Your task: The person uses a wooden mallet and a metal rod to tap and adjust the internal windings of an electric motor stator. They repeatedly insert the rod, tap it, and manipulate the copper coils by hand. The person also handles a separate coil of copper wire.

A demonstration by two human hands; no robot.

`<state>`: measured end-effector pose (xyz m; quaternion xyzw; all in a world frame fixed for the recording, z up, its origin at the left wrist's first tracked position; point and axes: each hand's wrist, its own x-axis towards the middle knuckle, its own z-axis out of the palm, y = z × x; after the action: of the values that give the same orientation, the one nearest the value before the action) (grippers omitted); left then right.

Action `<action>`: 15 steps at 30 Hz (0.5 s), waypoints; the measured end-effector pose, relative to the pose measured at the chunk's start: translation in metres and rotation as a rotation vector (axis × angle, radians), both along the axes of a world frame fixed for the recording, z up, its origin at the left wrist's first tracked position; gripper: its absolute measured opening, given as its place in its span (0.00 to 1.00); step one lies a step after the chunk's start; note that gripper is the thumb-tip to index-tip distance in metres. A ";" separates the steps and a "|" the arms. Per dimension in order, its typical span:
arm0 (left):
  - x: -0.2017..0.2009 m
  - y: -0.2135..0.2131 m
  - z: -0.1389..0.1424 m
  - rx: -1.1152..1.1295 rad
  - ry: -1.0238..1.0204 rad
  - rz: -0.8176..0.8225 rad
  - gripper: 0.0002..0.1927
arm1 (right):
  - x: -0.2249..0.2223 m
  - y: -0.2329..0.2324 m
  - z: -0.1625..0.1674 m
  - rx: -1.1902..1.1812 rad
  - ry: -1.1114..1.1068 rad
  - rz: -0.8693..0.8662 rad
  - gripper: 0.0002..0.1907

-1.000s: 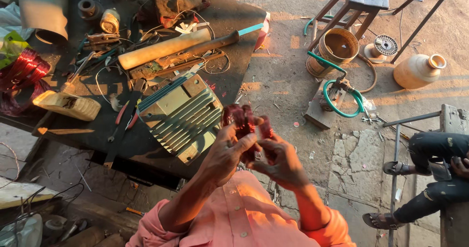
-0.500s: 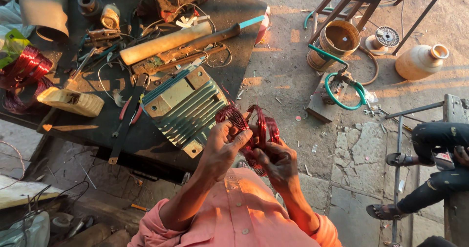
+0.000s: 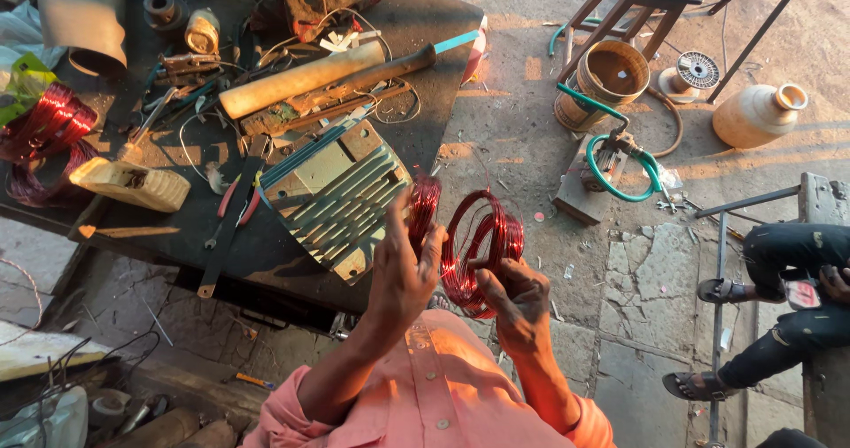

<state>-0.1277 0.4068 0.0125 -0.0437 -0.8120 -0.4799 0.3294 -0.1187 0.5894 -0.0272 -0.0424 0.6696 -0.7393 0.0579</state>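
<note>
Red wire coil (image 3: 482, 249) is held between both hands — left hand (image 3: 403, 266) at 9 o'clock w/ fingers pinching its strands, right hand (image 3: 518, 293) at 5 o'clock gripping the rim.

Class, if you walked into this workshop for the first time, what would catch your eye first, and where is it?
The glossy red coils of copper wire, held up between the left hand and right hand at centre. Behind them, the ribbed grey metal motor casing lies on the cluttered dark workbench.
</note>
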 end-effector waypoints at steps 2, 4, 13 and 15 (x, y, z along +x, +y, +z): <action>0.002 -0.001 0.003 0.048 -0.062 -0.014 0.23 | 0.001 -0.001 0.001 0.043 0.027 -0.006 0.10; 0.003 -0.002 0.004 0.127 -0.168 -0.031 0.22 | 0.002 0.000 0.001 0.106 0.052 -0.010 0.10; 0.012 0.005 0.011 0.024 -0.305 -0.269 0.18 | 0.000 -0.008 -0.010 0.060 0.025 0.093 0.09; 0.012 0.011 0.008 0.075 -0.221 -0.285 0.19 | 0.001 -0.025 -0.006 0.064 0.246 0.088 0.08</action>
<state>-0.1156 0.4176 0.0200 -0.0931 -0.8104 -0.5534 0.1682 -0.1178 0.5648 -0.0330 -0.1604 0.6925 -0.7033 0.0091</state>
